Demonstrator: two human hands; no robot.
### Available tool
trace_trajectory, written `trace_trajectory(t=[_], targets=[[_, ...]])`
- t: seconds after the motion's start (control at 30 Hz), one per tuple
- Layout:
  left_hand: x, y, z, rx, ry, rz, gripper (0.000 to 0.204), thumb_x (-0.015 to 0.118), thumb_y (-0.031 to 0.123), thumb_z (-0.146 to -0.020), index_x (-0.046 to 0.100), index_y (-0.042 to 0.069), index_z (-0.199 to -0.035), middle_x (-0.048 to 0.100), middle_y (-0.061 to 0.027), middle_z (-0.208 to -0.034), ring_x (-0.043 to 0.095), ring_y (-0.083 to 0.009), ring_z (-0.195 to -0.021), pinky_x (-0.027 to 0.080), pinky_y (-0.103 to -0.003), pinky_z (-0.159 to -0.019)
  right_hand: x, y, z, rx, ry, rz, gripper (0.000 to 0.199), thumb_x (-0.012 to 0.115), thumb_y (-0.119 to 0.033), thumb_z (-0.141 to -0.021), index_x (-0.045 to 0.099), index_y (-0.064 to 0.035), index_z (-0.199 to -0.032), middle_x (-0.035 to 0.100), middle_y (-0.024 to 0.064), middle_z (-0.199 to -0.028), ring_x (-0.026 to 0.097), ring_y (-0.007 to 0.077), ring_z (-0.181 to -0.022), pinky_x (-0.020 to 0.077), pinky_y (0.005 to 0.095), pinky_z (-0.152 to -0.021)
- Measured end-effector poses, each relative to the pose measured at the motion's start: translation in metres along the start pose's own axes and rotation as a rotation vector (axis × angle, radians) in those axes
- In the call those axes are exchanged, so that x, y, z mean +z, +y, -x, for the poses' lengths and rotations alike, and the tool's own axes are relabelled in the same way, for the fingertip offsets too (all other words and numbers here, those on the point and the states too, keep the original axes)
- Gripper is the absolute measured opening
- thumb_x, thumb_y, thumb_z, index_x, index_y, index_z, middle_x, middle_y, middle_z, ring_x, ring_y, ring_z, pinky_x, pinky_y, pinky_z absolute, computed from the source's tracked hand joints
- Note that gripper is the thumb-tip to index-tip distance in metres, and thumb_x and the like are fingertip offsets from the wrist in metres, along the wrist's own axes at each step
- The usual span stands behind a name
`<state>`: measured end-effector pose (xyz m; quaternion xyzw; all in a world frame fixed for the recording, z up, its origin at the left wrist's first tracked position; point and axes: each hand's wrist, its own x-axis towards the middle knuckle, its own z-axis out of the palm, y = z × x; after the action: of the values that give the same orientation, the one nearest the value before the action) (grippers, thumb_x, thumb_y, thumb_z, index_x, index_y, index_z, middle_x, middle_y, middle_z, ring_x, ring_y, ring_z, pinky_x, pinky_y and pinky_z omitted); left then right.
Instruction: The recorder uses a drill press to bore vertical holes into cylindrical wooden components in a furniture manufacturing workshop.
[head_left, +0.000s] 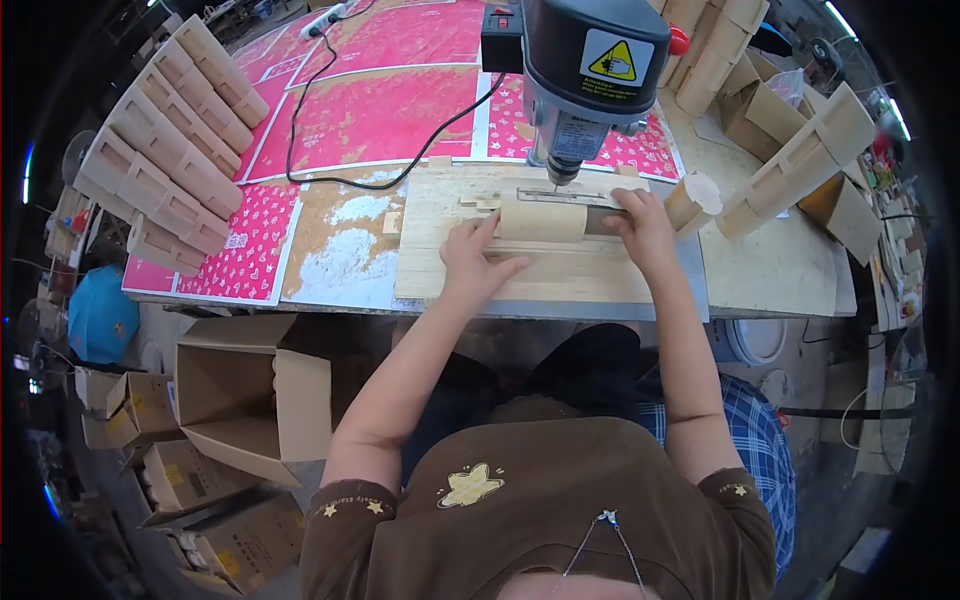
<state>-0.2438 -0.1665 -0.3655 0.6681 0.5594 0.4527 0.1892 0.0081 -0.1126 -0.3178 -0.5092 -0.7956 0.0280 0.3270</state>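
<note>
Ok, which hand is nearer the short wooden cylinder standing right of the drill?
Right. The right hand is just left of the short cylinder; the left hand is farther off, at the left end of the lying wooden piece.

At the centre, we see a cylinder (543,221) of smooth, matt wood on a grained wooden board (500,278). Above, we note a glossy drill housing (555,50) and a shiny metal chuck (565,169); at lower left, a matt cardboard box (304,405); at lower centre, a matt cloth shirt (570,480).
</note>
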Motion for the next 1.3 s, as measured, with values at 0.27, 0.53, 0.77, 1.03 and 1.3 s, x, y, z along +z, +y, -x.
trace_trajectory(t=[0.27, 0.53, 0.77, 1.03, 1.3], targets=[[-0.006, -0.023, -0.010, -0.022, -0.075, -0.283, 0.054, 0.078, 0.026, -0.058, 0.061, 0.015, -0.108, 0.056, -0.0003, -0.086, 0.050, -0.0209, -0.089, 0.030, -0.039, -0.083, 0.015, -0.003, -0.005, -0.072, 0.005, -0.130, 0.037, 0.070, -0.007, -0.069, 0.058, -0.0051, -0.104, 0.058, 0.0099, -0.096, 0.052, 0.0275, -0.092, 0.0432, 0.0356, -0.080], [-0.005, -0.029, -0.011, 0.041, -0.067, -0.265, 0.053, 0.077, 0.025, -0.058, 0.061, 0.017, -0.107, 0.052, 0.0007, -0.077, 0.048, -0.0201, -0.084, 0.028, -0.038, -0.081, -0.087, -0.026, -0.116, -0.098, 0.483, -0.569, 0.036, 0.056, -0.019, -0.087, 0.048, -0.0019, -0.118, 0.055, 0.0095, -0.105, 0.054, 0.0175, -0.095, 0.0453, 0.0304, -0.080], [-0.006, -0.025, -0.011, 0.057, -0.055, -0.300, 0.051, 0.076, 0.024, -0.059, 0.061, 0.017, -0.107, 0.051, 0.0006, -0.077, 0.048, -0.0206, -0.083, 0.029, -0.038, -0.079, -0.107, -0.077, -0.144, -0.040, 0.341, -0.321, 0.026, 0.052, -0.024, -0.089, 0.058, 0.0009, -0.081, 0.057, 0.0123, -0.070, 0.054, 0.0154, -0.068, 0.0420, 0.0308, -0.061], [-0.005, -0.026, -0.010, 0.125, 0.003, -0.285, 0.040, 0.076, 0.023, -0.059, 0.064, 0.014, -0.095, 0.051, -0.0014, -0.077, 0.049, -0.0226, -0.080, 0.033, -0.038, -0.073, -0.095, -0.090, -0.044, -0.082, 0.453, -0.006, 0.012, 0.058, -0.015, -0.082, 0.060, -0.0036, -0.079, 0.053, 0.0163, -0.060, 0.054, 0.0325, -0.055, 0.0410, 0.0362, -0.050], [-0.005, -0.030, -0.011, 0.132, -0.038, -0.268, 0.048, 0.075, 0.025, -0.060, 0.062, 0.014, -0.105, 0.051, -0.0026, -0.076, 0.050, -0.0226, -0.079, 0.032, -0.038, -0.074, -0.037, -0.068, -0.003, -0.131, 0.512, -0.127, 0.011, 0.058, -0.005, -0.078, 0.062, -0.0023, -0.088, 0.056, 0.0093, -0.066, 0.055, 0.0241, -0.056, 0.0380, 0.0340, -0.051]])
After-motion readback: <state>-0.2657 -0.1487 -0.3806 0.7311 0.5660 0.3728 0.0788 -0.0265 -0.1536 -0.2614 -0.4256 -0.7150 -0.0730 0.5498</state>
